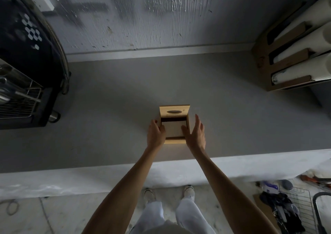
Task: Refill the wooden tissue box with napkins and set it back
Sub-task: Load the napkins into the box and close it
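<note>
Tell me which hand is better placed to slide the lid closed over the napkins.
Probably the right hand: its fingers reach ahead to the raised lid. The left hand grips the wooden tissue box side, steadying it.

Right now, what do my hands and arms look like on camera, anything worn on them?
Both forearms are bare, with no sleeves in view. The left hand and right hand wear no gloves; I see no watch, bracelet or rings. Red polish shows on a left fingernail and one right fingertip. Lower down, light trousers and pale shoes.
</note>
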`<state>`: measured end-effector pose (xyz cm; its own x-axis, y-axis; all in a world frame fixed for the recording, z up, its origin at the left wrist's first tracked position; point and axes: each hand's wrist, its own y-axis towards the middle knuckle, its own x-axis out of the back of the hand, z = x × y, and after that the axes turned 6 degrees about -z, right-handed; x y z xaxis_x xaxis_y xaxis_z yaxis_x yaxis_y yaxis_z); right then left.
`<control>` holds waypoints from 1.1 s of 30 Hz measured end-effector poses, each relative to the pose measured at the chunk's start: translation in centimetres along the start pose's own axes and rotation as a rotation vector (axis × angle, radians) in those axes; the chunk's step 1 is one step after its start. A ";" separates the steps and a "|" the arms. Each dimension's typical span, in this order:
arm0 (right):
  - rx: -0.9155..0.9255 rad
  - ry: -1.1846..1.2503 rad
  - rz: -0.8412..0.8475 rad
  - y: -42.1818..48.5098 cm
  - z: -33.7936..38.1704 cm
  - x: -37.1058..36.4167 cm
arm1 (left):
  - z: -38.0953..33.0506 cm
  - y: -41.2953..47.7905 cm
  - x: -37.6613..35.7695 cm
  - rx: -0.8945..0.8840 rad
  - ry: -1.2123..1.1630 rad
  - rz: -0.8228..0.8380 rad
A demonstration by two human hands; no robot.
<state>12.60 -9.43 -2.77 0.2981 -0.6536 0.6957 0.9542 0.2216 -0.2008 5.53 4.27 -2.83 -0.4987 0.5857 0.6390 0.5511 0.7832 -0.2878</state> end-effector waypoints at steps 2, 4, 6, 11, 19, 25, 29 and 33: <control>0.129 -0.079 -0.032 -0.7 -0.2 0.7 | 0.5 -0.9 0.2 -0.116 0.023 -0.010; 0.331 -0.247 -0.082 -1.1 -0.4 1.4 | 1.0 -1.8 0.6 -0.257 0.069 0.012; 0.498 -0.368 -0.102 -1.3 -0.4 1.5 | 1.1 -2.2 0.9 -0.390 0.151 0.047; 0.416 -0.507 -0.004 -0.3 0.9 0.7 | -0.1 -1.3 0.7 -0.414 0.253 0.146; 0.200 -0.635 0.024 -0.8 3.2 1.5 | -0.3 -0.5 0.9 -0.386 0.347 0.148; 0.547 -0.393 -0.007 -0.7 5.4 1.7 | -1.0 0.1 1.5 -0.296 0.323 0.323; 0.502 -0.572 0.252 1.5 7.5 0.5 | -0.8 0.4 1.8 -0.242 0.239 0.460; 0.387 -0.815 0.505 3.1 9.1 -0.3 | -0.5 0.9 2.2 -0.263 0.317 0.539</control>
<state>15.28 -1.93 2.71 0.4183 0.2369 0.8769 0.6065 0.6459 -0.4637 5.28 6.12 -1.31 0.0895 0.7591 0.6448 0.8323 0.2986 -0.4670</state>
